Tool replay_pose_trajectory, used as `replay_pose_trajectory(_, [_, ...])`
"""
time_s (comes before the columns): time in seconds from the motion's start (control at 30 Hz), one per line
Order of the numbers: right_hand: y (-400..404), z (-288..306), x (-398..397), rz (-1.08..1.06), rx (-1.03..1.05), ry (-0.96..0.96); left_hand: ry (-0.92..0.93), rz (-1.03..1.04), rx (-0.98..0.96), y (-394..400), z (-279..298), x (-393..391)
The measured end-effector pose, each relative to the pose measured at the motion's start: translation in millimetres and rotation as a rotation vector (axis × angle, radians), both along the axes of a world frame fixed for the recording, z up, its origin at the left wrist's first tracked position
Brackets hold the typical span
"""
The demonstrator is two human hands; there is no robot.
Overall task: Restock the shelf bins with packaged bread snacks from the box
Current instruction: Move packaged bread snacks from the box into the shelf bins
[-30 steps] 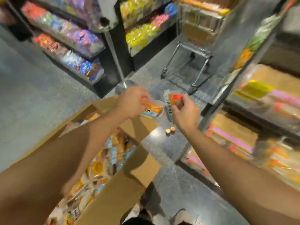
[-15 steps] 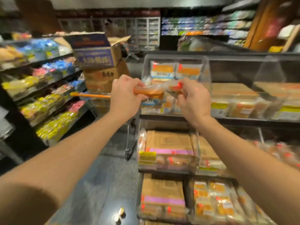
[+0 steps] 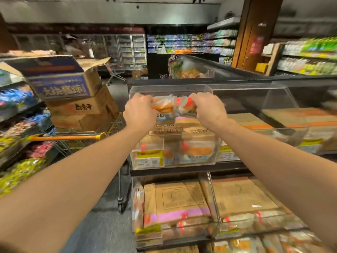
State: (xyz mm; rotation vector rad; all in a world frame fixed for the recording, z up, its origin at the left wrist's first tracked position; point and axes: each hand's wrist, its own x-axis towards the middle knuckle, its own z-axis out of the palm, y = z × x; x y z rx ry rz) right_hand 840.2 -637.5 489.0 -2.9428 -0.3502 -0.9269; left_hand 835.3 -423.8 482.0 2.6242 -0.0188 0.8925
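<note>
Both my arms reach forward over a clear plastic shelf bin [image 3: 215, 150] on the upper shelf. My left hand [image 3: 139, 111] grips one end of a bunch of packaged bread snacks [image 3: 167, 106], orange and white wrappers. My right hand [image 3: 207, 109] grips the other end, where a red-marked packet [image 3: 188, 105] shows. The packets hang just above the bin's open top. Inside the bin lie a cardboard sheet [image 3: 180, 130] and more bread packets [image 3: 195, 152] at the front. The source box is out of view.
A shopping cart with an orange handle [image 3: 63, 137] stands to my left, stacked with cardboard boxes [image 3: 62, 79]. Lower bins [image 3: 213, 232] hold cardboard and snacks. Candy shelves [image 3: 20, 161] line the left aisle. More clear bins [image 3: 299, 136] sit to the right.
I have turned from the box on the floor to the shelf. Both hands carried the packets up and forward, from in front of the bin to above its open top.
</note>
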Motion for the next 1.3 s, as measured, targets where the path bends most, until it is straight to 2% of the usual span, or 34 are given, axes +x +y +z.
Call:
replay_pose_trajectory(0.2, [5.1, -14.7, 49.3, 0.054, -0.111, 0.100, 0.105, 0.122, 0.100, -8.9, -14.5, 37.2])
replay_pose_trajectory(0.37, [1.4, -19.1, 65.6, 0.063, -0.193, 0.069, 0.108, 0.152, 0.106, -19.4, -18.0, 59.2])
replay_pose_trajectory(0.53, [7.4, -25.8, 73.2, -0.034, -0.265, -0.029, 0.103, 0.162, 0.139, -22.3, -21.0, 65.7])
replay_pose_trajectory(0.73, [1.2, -29.6, 86.8, -0.098, -0.282, 0.035, 0.131, 0.169, 0.236, -21.3, -23.0, 61.4])
replay_pose_trajectory(0.9, [-1.7, -24.1, 94.7, -0.070, -0.259, 0.088, 0.208, 0.157, 0.332, -23.1, -21.8, 50.8])
replay_pose_trajectory(1.0, [-2.8, -20.3, 94.8, -0.025, -0.251, 0.099, 0.086, 0.127, 0.411, -23.4, -24.1, 41.2])
replay_pose_trajectory(1.07, [-3.0, -17.1, 93.5, 0.004, -0.252, 0.096, -0.002, 0.070, 0.393, -23.5, -25.4, 36.8])
replay_pose_trajectory(1.17, [-4.2, -13.1, 90.1, 0.045, -0.253, 0.062, 0.118, -0.052, 0.272, -23.8, -26.2, 37.2])
replay_pose_trajectory(1.3, [-11.0, -8.6, 91.4, 0.118, -0.254, 0.095, 0.225, -0.106, 0.279, -15.2, -31.7, 47.1])
